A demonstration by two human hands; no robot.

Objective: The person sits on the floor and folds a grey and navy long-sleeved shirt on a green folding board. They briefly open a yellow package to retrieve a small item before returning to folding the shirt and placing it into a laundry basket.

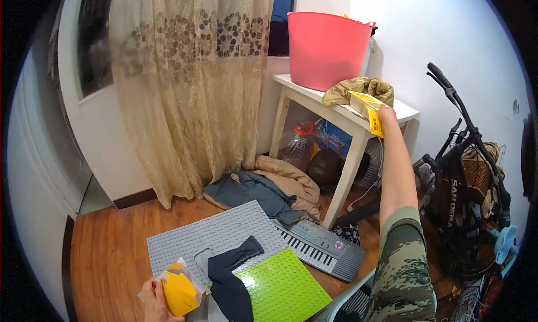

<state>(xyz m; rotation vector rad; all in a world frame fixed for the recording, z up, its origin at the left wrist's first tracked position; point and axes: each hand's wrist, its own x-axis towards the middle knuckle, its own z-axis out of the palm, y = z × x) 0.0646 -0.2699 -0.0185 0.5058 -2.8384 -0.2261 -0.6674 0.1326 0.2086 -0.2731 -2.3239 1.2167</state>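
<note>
At the lower left, my left hand (155,305) grips a crumpled yellow-and-white package (180,294), held over the grey studded mat. My right arm, in a camouflage sleeve, reaches up to the white table (406,110). There my right hand (386,115) is closed on a yellow-and-white box (364,102) with a yellow flap hanging down. The box is at the table's front edge, beside a bunched olive padded cloth (382,89). My fingers on its far side are mostly hidden.
A pink tub (330,53) stands on the table. Below are a dark garment (238,285), grey mat (196,233), green studded mat (283,291), toy keyboard (319,249) and jackets (252,190). A black exercise machine (448,170) stands right; a beige curtain (193,98) hangs left.
</note>
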